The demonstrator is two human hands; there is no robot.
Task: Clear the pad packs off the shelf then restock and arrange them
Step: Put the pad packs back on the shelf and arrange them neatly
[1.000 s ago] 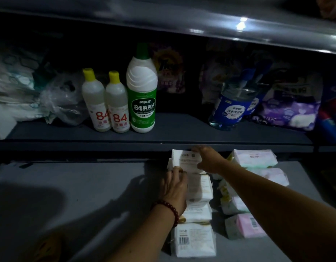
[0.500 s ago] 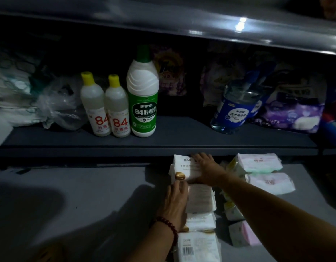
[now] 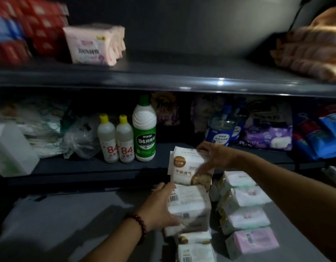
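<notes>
On the bottom grey shelf (image 3: pixel 69 224) lies a row of white pad packs. My right hand (image 3: pixel 214 157) grips a white pad pack with a brown round logo (image 3: pixel 186 167), lifted and tilted above the row. My left hand (image 3: pixel 159 208) grips the left side of another white pack with a barcode (image 3: pixel 190 201). More white packs (image 3: pixel 195 250) lie in front of it. To the right, a second row of pale green and pink pad packs (image 3: pixel 246 220) lies flat. A pink pad pack (image 3: pixel 89 46) stands on the top shelf (image 3: pixel 182 72).
The middle shelf (image 3: pixel 87 165) carries two small yellow-capped bottles (image 3: pixel 116 140), a tall green-capped bottle (image 3: pixel 144 129), plastic bags on the left, a blue-labelled jug (image 3: pixel 220 129) and purple packs on the right. Red boxes (image 3: pixel 31 29) sit top left.
The view has tilted up, so the top shelf now shows. My right hand has lifted the logo pack off the back of the row. My left hand has closed around the barcode pack.
</notes>
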